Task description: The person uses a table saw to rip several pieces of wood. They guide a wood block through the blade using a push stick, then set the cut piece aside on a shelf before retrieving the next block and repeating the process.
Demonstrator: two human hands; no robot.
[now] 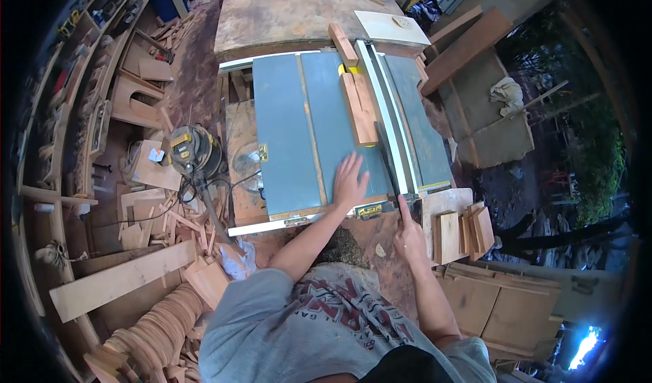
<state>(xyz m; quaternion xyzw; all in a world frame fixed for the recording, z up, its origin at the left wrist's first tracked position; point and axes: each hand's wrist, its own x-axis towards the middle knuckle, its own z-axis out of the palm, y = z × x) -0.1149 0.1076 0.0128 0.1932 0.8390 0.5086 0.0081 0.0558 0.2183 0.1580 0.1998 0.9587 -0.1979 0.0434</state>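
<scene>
My left hand (351,181) lies flat on the grey top of a table saw (282,132), fingers spread, with nothing in it. It rests just short of the near end of a wooden block (360,108). My right hand (410,239) grips a long dark push stick (388,155), its index finger stretched along it. The stick reaches forward between the block and the pale rip fence (388,104), its tip beside the block's near end. Beyond that block, a second wood piece (343,45) lies past a yellow part (342,69) of the saw. I cannot see the blade.
A wide wooden outfeed table (285,13) adjoins the saw's far side. Several cut blocks (447,237) stand near my right hand. To the left are a yellow-and-black machine (193,149), wood offcuts (197,223) and a long board (125,281). Tool shelves (88,91) line the left wall.
</scene>
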